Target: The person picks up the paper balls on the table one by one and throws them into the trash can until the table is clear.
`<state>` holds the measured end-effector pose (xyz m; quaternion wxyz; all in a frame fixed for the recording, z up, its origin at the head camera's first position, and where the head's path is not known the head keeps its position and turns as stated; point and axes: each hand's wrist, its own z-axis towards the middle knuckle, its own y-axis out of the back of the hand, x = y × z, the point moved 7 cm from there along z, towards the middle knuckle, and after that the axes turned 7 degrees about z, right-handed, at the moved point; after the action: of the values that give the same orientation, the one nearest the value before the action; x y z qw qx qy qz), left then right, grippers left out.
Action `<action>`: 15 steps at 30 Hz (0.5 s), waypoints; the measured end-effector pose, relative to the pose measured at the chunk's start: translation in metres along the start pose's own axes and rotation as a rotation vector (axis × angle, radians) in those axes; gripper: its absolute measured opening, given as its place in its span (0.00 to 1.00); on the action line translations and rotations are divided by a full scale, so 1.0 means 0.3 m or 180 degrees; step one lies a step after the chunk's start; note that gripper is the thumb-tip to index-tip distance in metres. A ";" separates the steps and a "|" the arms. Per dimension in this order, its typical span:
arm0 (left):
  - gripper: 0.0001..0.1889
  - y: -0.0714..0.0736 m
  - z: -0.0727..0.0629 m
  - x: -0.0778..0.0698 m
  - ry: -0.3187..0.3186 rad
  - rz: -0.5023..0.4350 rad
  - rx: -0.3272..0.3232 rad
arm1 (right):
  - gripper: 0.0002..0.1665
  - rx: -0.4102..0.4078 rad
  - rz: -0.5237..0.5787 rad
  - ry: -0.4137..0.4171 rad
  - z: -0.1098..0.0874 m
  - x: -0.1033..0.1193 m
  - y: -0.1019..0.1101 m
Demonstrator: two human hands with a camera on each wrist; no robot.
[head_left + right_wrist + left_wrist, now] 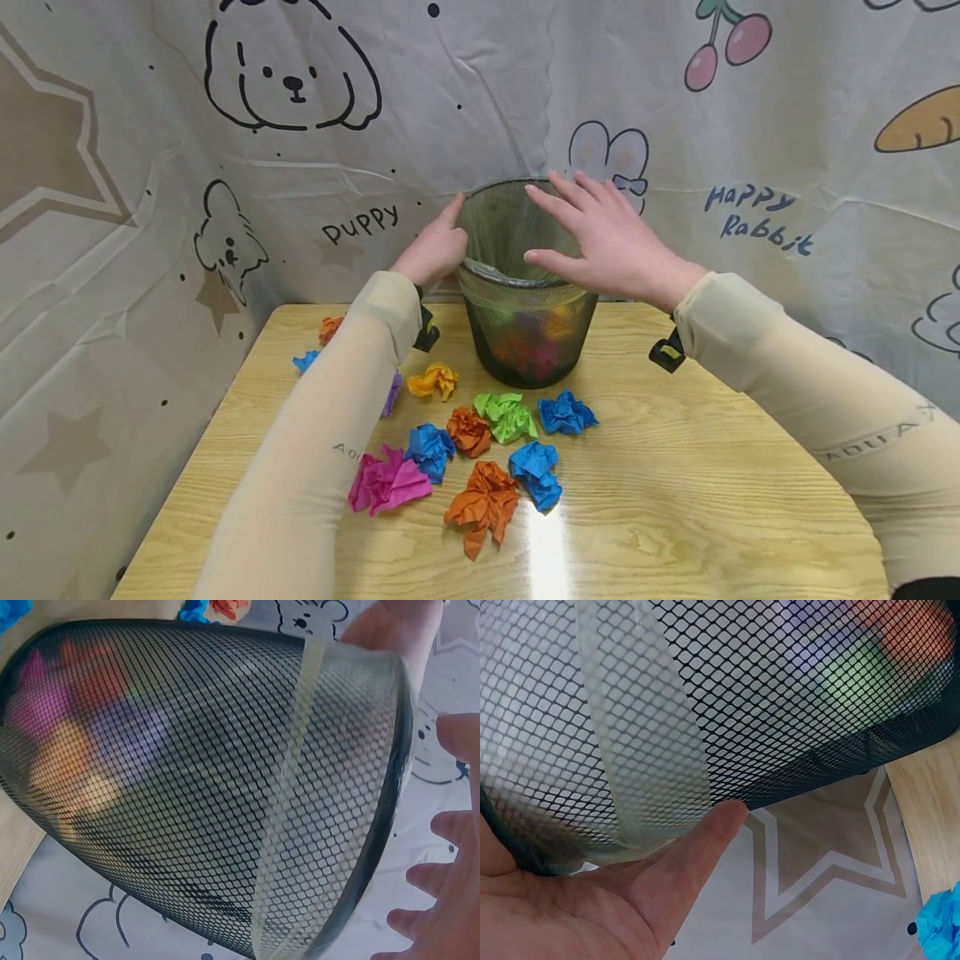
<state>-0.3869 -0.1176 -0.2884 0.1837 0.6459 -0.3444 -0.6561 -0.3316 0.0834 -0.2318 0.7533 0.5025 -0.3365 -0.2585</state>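
A dark mesh wastebasket [525, 367] stands at the back of the table, lined with a thin see-through bag [289, 780] folded over its rim. Coloured crumpled paper [124, 735] shows through the mesh near its bottom. Against the left side, by the rim, rests my left hand [435, 246]; in the left wrist view a straight finger [705, 832] lies along the mesh, and the other fingers are mostly hidden. My right hand [611, 237] hovers by the right part of the rim, fingers spread and holding nothing. A gap separates it from the rim in the right wrist view.
In front of the basket lie several crumpled papers: a green one [506, 417], a pink one [390, 482], an orange one [483, 504], a blue one [536, 473] and a yellow one [435, 381]. A printed curtain [465, 108] hangs right behind the table [675, 483].
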 end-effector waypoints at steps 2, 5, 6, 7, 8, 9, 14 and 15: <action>0.34 0.000 0.001 0.002 0.0018 -0.0004 -0.0010 | 0.49 0.0004 -0.0006 0.0044 -0.014 0.011 -0.005; 0.34 0.002 -0.002 0.003 0.0029 -0.0029 -0.0031 | 0.49 -0.0015 -0.0007 0.0135 -0.035 0.028 -0.011; 0.34 0.003 -0.002 0.003 0.0032 -0.0034 -0.0034 | 0.49 -0.0025 -0.0008 0.0169 -0.042 0.035 -0.013; 0.34 0.004 -0.003 0.003 0.0035 -0.0028 -0.0037 | 0.49 -0.0044 -0.0014 0.0214 -0.049 0.042 -0.015; 0.34 0.004 -0.003 0.003 0.0040 -0.0035 -0.0029 | 0.48 -0.0066 -0.0016 0.0262 -0.057 0.049 -0.016; 0.34 0.005 -0.003 0.003 0.0045 -0.0029 -0.0029 | 0.48 -0.0083 -0.0022 0.0306 -0.065 0.056 -0.017; 0.34 0.000 0.003 0.004 0.0042 -0.0016 -0.0011 | 0.48 -0.0165 -0.0023 0.0540 -0.117 0.098 -0.022; 0.34 0.000 0.004 0.004 0.0039 -0.0015 -0.0013 | 0.48 -0.0176 -0.0030 0.0588 -0.128 0.107 -0.024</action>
<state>-0.3883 -0.1180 -0.2894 0.1856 0.6504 -0.3404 -0.6532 -0.2820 0.0800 -0.2410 0.7935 0.5048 -0.2559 -0.2238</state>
